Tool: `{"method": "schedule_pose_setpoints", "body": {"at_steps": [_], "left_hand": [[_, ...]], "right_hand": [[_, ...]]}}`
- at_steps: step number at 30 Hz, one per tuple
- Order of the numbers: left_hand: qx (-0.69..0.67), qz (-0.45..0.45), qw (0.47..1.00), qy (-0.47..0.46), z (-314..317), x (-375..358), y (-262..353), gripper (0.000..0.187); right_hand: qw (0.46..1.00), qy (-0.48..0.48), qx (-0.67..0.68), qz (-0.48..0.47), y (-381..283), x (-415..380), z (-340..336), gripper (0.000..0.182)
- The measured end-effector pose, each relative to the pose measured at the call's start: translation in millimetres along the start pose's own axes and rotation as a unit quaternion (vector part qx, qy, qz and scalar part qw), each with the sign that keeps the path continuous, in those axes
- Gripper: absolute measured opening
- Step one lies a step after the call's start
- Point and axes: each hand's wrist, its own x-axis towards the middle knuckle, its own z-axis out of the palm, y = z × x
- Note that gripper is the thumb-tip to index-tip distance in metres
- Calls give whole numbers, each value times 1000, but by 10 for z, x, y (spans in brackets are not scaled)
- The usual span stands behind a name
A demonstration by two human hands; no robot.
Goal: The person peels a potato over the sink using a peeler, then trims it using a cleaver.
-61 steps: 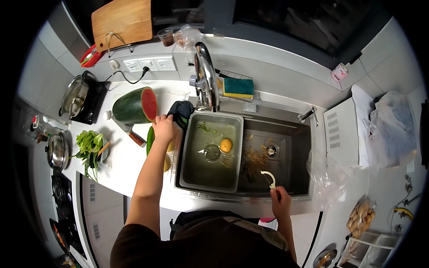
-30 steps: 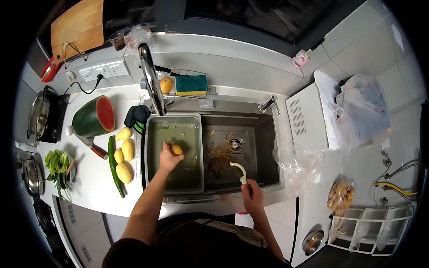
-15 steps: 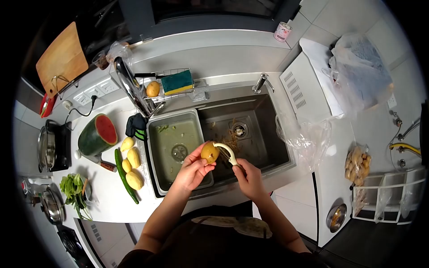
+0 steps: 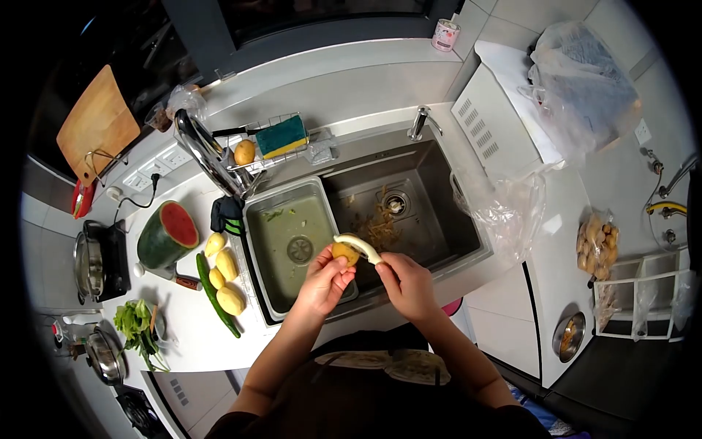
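My left hand is closed around a brown-skinned potato above the front rim of the sink. In my right hand I grip a white peeler, its curved head lying over the potato. The potato is partly covered by fingers and peeler. Below and beyond, brown peelings lie around the drain in the right sink basin. A grey tub with shallow water and green scraps stands at the sink's left side.
Left on the counter are several peeled potatoes, a cucumber, a cut watermelon, a knife and leafy greens. A faucet and a rack with a sponge stand behind. Bagged potatoes lie right.
The peeler has moved left over the potato, and my right hand has come closer to my left. The view has tilted slightly, shifting the whole scene.
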Motion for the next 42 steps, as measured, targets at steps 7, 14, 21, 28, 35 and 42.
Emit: {"method": "schedule_pose_setpoints", "body": {"at_steps": [7,14,21,28,35,42], "left_hand": [[61,17,998,9,-49,-39,-20,31],[25,2,999,-45,-25,-160,-83,33],[24,23,999,39,59,-146,-114,33],[58,9,998,38,-25,-175,-77,30],[103,53,992,45,-75,-174,-120,29],[68,50,996,31,-81,-216,-113,34]], "right_hand": [[998,-30,-56,-23,-64,-27,-42,11],[987,-18,-102,126,562,39,-205,16],[999,-14,1,34,11,-42,-50,14],[999,-22,-39,-6,-13,-80,27,12],[997,-16,-72,2,61,-103,30,13],[988,-36,-44,146,246,-125,-138,16]]}}
